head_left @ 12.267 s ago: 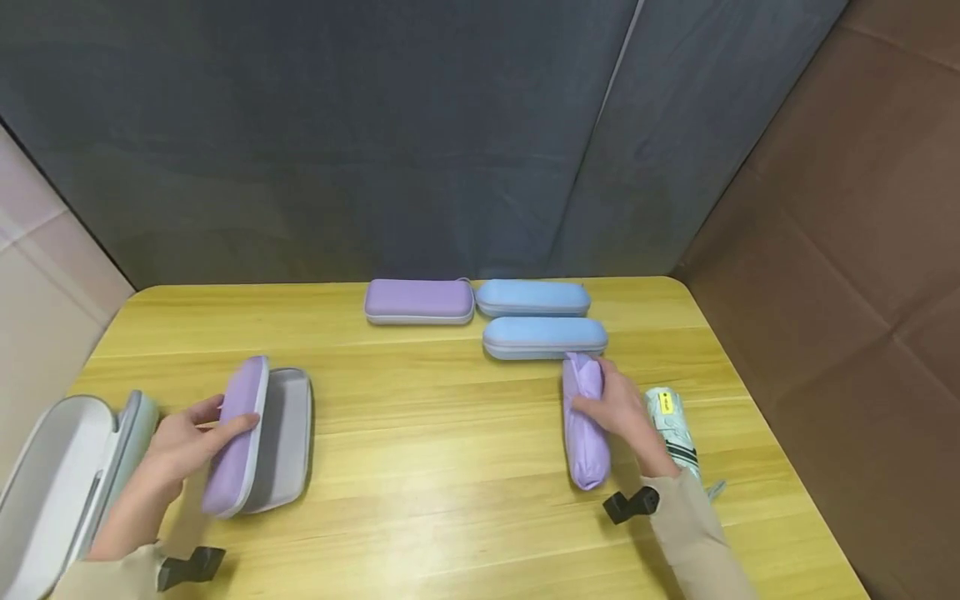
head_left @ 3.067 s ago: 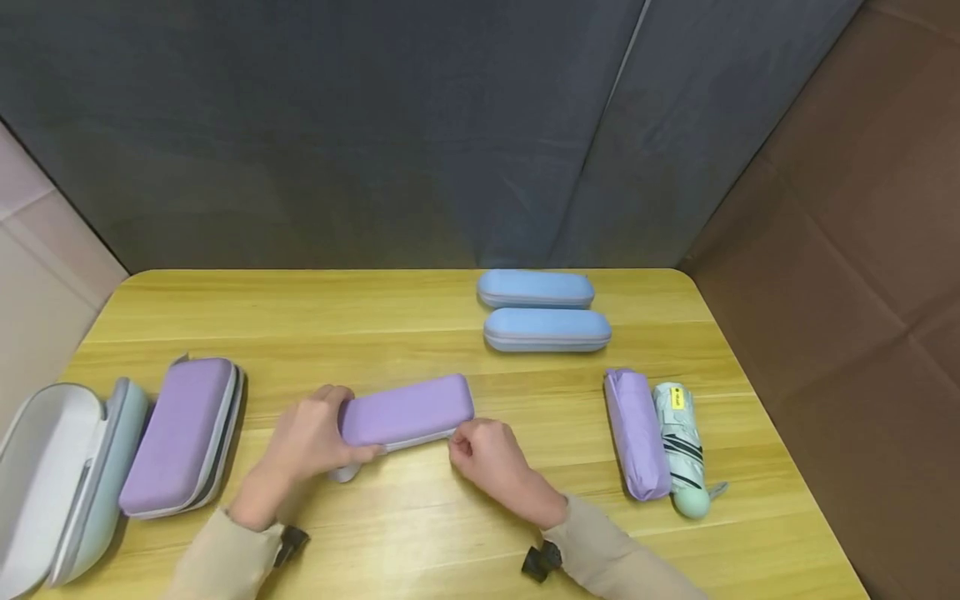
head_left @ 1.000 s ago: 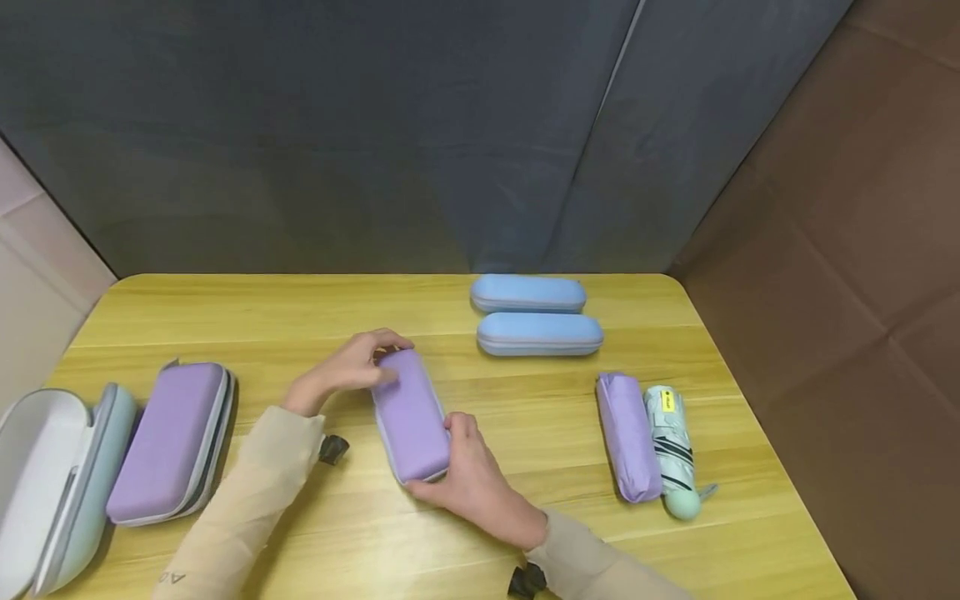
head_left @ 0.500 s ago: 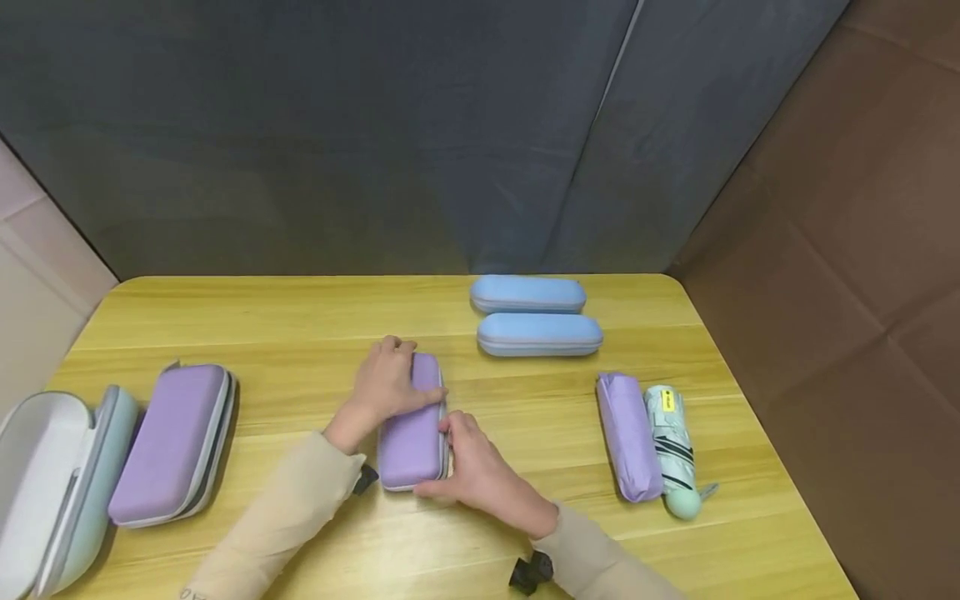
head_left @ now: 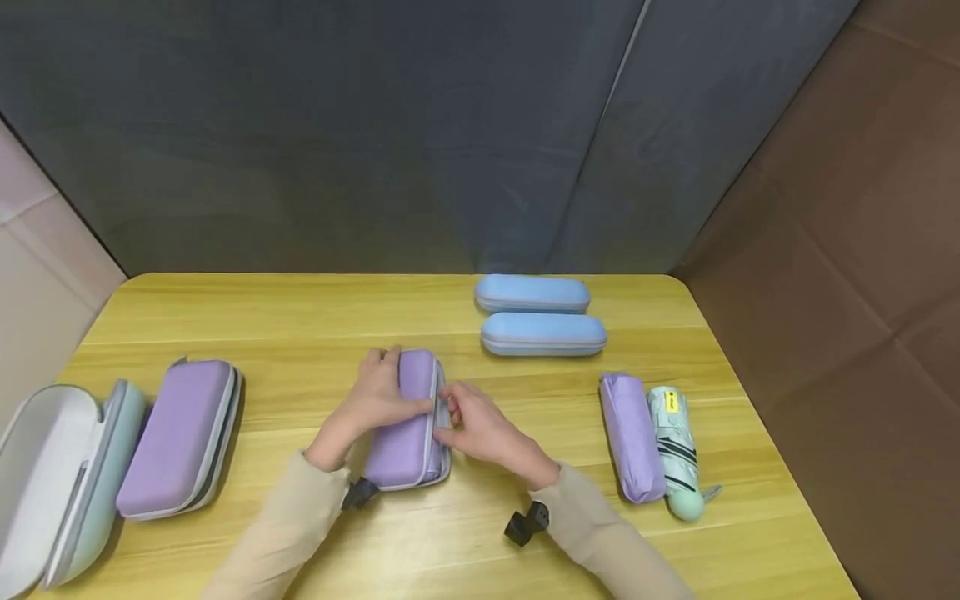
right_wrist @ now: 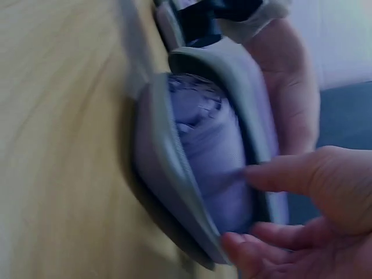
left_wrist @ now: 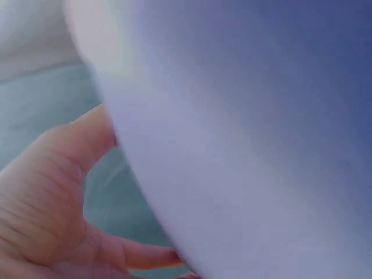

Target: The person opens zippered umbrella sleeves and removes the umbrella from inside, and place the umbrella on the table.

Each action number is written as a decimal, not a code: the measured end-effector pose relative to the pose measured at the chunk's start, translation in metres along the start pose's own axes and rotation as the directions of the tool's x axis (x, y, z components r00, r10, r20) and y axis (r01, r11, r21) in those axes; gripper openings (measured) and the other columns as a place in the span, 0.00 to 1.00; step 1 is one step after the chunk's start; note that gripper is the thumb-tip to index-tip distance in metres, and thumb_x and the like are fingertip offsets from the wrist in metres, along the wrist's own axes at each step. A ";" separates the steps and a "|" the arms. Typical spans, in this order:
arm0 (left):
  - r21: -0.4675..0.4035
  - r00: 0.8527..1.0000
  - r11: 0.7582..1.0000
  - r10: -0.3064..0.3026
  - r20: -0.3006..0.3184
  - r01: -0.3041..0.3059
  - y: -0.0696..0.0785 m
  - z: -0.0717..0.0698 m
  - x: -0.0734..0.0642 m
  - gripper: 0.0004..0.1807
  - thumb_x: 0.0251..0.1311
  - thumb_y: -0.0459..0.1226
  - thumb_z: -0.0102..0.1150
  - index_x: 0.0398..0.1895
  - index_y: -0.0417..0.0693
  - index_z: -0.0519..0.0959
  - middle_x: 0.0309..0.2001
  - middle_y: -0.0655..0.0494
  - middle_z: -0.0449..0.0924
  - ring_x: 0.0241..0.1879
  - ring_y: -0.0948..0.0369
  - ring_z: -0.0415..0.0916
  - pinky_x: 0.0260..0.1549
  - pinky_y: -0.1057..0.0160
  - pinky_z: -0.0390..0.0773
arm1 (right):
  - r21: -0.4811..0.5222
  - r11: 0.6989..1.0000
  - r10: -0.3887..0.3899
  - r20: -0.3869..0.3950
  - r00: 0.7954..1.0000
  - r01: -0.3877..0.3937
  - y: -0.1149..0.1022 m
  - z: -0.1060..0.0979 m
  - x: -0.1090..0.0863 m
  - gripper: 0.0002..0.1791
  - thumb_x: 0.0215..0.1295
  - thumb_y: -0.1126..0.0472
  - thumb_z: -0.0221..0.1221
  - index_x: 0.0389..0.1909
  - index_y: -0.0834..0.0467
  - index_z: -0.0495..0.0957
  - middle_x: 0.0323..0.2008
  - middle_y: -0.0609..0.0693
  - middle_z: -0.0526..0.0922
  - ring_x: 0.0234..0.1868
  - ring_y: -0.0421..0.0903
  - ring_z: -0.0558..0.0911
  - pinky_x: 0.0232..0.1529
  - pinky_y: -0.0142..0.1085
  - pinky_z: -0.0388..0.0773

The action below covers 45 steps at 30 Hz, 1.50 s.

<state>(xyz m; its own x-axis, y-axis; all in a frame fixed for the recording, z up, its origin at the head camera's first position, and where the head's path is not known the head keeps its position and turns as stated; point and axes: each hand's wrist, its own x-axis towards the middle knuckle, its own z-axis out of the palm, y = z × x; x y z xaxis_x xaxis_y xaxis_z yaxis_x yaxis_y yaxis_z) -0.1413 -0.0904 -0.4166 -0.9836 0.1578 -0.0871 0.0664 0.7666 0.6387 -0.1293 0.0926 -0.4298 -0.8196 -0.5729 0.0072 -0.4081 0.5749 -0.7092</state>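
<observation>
A purple zip case (head_left: pixel 408 417) lies lengthwise on the table in the head view, its right side parted. My left hand (head_left: pixel 377 396) grips it across the top, thumb over the lid. In the left wrist view, the blurred case (left_wrist: pixel 192 133) fills most of the picture beside the left hand (left_wrist: pixel 40 203). My right hand (head_left: pixel 483 423) holds the parted edge with curled fingers. In the right wrist view, a folded purple umbrella (right_wrist: pixel 215 157) shows inside the case, between lid and base; the right hand's (right_wrist: pixel 331 215) fingertips are at the gap.
Another purple case (head_left: pixel 178 437), slightly parted, lies left beside an open mint-green case (head_left: pixel 105 492). Two blue cases (head_left: pixel 532 292) lie at the back. To the right, a folded purple umbrella (head_left: pixel 632 437) lies against a mint-green umbrella (head_left: pixel 675 450). The table's (head_left: pixel 300 308) back edge meets a dark curtain.
The middle purple case came from the back of the table, was turned lengthwise, and its right side has now parted. Earlier, the right hand held the purple umbrella that now lies at right.
</observation>
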 end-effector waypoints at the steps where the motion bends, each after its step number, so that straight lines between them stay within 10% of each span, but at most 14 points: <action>1: -0.034 1.000 0.999 0.011 0.011 -0.011 -0.004 -0.003 -0.002 0.54 0.43 0.45 0.69 0.65 0.20 0.50 0.59 0.23 0.56 0.52 0.36 0.64 0.44 0.42 0.75 | 0.001 1.000 -0.005 -0.031 0.999 0.005 0.000 0.003 0.002 0.24 0.53 0.65 0.64 0.49 0.70 0.70 0.34 0.57 0.73 0.33 0.48 0.74 0.33 0.28 0.70; 5: -0.246 0.998 0.969 0.034 0.051 -0.020 -0.020 -0.013 -0.011 0.51 0.48 0.40 0.65 0.66 0.20 0.47 0.60 0.23 0.55 0.53 0.35 0.65 0.48 0.43 0.73 | -0.006 1.000 0.015 -0.125 0.992 -0.016 -0.005 0.013 0.012 0.27 0.53 0.61 0.65 0.52 0.70 0.71 0.34 0.57 0.74 0.32 0.47 0.74 0.31 0.27 0.71; 11: -0.606 0.983 0.785 -0.022 0.181 0.129 -0.038 -0.023 -0.022 0.47 0.55 0.34 0.57 0.69 0.26 0.39 0.64 0.26 0.50 0.60 0.36 0.59 0.47 0.52 0.76 | -0.128 0.985 0.098 -0.144 0.985 -0.117 -0.020 0.021 0.025 0.37 0.49 0.49 0.68 0.54 0.70 0.69 0.40 0.57 0.77 0.37 0.46 0.76 0.36 0.32 0.76; 20: -0.695 0.952 0.676 -0.036 0.302 0.246 -0.050 -0.025 -0.031 0.44 0.59 0.37 0.52 0.70 0.29 0.38 0.59 0.27 0.57 0.44 0.53 0.73 0.41 0.54 0.79 | -0.371 0.903 0.181 -0.135 0.974 -0.219 -0.042 0.034 0.039 0.44 0.43 0.45 0.70 0.52 0.73 0.67 0.32 0.57 0.76 0.27 0.50 0.80 0.24 0.35 0.77; 27: -0.734 0.959 0.639 -0.018 0.284 0.229 -0.058 -0.022 -0.032 0.42 0.59 0.37 0.49 0.70 0.31 0.40 0.58 0.30 0.58 0.41 0.60 0.73 0.41 0.57 0.79 | -0.202 0.939 0.258 -0.119 0.959 -0.278 -0.036 0.037 0.046 0.45 0.41 0.50 0.72 0.55 0.70 0.63 0.36 0.57 0.75 0.30 0.49 0.79 0.27 0.34 0.77; 30: -0.721 0.968 0.658 -0.053 0.244 0.218 -0.056 -0.022 -0.033 0.41 0.59 0.37 0.50 0.70 0.31 0.42 0.58 0.30 0.59 0.40 0.60 0.73 0.38 0.60 0.79 | -0.025 0.967 0.250 -0.095 0.964 -0.253 -0.030 0.028 0.043 0.44 0.42 0.54 0.71 0.58 0.69 0.63 0.38 0.56 0.76 0.32 0.46 0.78 0.30 0.32 0.76; 35: -0.590 0.981 0.784 -0.144 0.130 0.194 -0.055 -0.037 -0.038 0.41 0.60 0.38 0.53 0.70 0.31 0.45 0.57 0.30 0.60 0.41 0.55 0.72 0.33 0.64 0.78 | 0.187 0.947 0.281 -0.095 0.955 -0.260 -0.022 -0.002 0.029 0.42 0.43 0.59 0.68 0.61 0.67 0.63 0.42 0.60 0.79 0.36 0.48 0.80 0.35 0.34 0.78; 41: -0.278 0.977 0.940 -0.213 -0.025 0.198 -0.074 -0.068 -0.051 0.44 0.60 0.45 0.56 0.68 0.27 0.47 0.56 0.26 0.62 0.46 0.40 0.72 0.32 0.59 0.79 | 0.115 0.955 0.290 -0.182 0.940 -0.273 0.008 -0.038 -0.011 0.42 0.42 0.60 0.67 0.61 0.67 0.62 0.43 0.60 0.78 0.37 0.51 0.79 0.34 0.38 0.79; 45: -0.024 0.966 0.978 -0.207 -0.157 0.206 -0.088 -0.078 -0.058 0.49 0.54 0.49 0.61 0.65 0.21 0.51 0.53 0.21 0.63 0.48 0.34 0.66 0.36 0.46 0.74 | 0.003 0.935 0.342 -0.278 0.898 -0.355 0.033 -0.053 -0.041 0.42 0.42 0.59 0.67 0.60 0.67 0.62 0.39 0.57 0.77 0.34 0.50 0.77 0.33 0.39 0.77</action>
<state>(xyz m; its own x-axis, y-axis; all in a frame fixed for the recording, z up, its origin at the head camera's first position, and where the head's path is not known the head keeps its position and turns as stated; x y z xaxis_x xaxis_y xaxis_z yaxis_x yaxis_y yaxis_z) -0.1032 -0.2153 -0.4077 -0.9899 -0.1037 -0.0962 -0.1412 0.7678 0.6250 -0.1299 0.1660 -0.4160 -0.9871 -0.1554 -0.0398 -0.0894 0.7392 -0.6676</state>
